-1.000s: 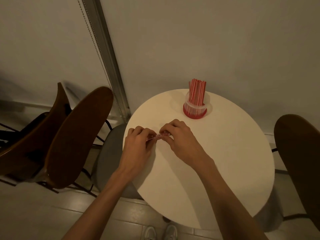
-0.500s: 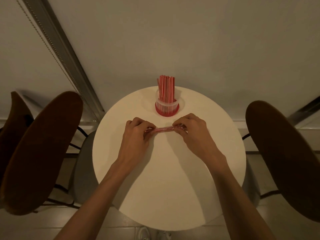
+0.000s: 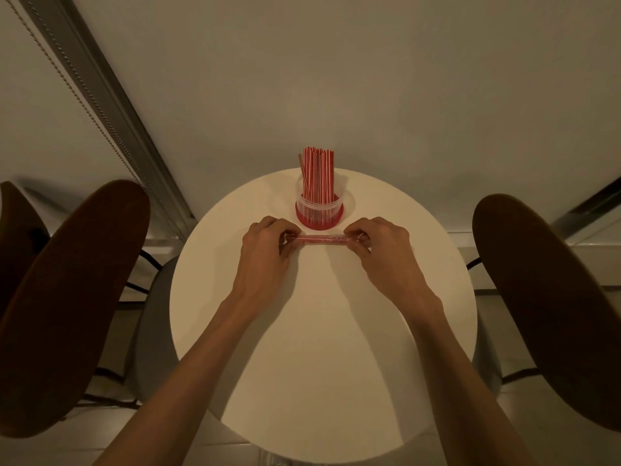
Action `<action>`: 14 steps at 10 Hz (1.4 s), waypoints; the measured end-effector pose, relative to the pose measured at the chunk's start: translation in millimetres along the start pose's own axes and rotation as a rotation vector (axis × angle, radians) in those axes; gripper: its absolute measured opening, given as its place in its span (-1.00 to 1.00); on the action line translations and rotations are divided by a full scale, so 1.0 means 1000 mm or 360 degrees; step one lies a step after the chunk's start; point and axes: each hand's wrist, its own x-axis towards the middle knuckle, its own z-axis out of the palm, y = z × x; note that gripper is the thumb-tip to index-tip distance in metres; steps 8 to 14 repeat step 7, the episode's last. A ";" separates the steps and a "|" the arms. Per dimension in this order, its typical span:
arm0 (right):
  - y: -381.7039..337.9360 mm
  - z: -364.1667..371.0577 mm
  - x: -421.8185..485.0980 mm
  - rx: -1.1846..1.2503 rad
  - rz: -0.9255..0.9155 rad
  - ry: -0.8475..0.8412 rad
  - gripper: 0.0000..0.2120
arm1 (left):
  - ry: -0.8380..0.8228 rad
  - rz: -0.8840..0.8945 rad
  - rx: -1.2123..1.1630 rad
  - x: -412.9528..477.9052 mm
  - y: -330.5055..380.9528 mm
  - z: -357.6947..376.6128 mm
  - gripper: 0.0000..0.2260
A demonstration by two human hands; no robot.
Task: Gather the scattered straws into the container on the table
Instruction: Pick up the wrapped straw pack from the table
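Note:
A clear round container with a red base (image 3: 319, 213) stands at the far side of the round white table (image 3: 336, 348), with several red-and-white striped straws (image 3: 317, 174) upright in it. Just in front of it a small bundle of red straws (image 3: 322, 239) lies level across the table. My left hand (image 3: 265, 250) grips the bundle's left end with curled fingers. My right hand (image 3: 383, 245) grips its right end the same way. Both ends of the bundle are hidden inside my fingers.
A brown chair back (image 3: 70, 297) stands close to the table's left side and another brown chair back (image 3: 551, 304) to its right. A grey seat (image 3: 154, 324) sits under the left edge. A wall and a metal rail (image 3: 100, 102) lie behind.
My hands have slid apart along the straw bundle, so more of it shows between them. The view has swung so the table and container now sit centred.

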 end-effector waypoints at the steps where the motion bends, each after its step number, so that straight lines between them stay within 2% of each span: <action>1: 0.000 0.002 0.000 -0.0014 0.0036 0.0000 -0.81 | -0.0008 -0.0006 -0.0009 0.000 0.002 -0.001 -0.84; 3: -0.004 0.000 -0.003 -0.0024 0.0073 -0.0027 -0.73 | -0.0012 -0.0006 -0.0017 -0.001 0.007 -0.007 -0.79; 4: -0.006 -0.006 -0.013 -0.0067 0.0133 0.0017 -0.65 | 0.0007 -0.0054 0.0037 -0.007 0.012 -0.014 -0.69; 6: -0.027 -0.019 -0.091 -0.0110 0.0185 0.0136 -0.62 | 0.0019 -0.0003 0.0126 -0.075 0.017 -0.054 -0.66; 7: -0.041 -0.018 -0.153 -0.0076 0.0072 0.0226 -0.63 | 0.0073 0.0077 0.0152 -0.136 0.018 -0.078 -0.59; 14: -0.041 -0.018 -0.153 -0.0076 0.0072 0.0226 -0.63 | 0.0073 0.0077 0.0152 -0.136 0.018 -0.078 -0.59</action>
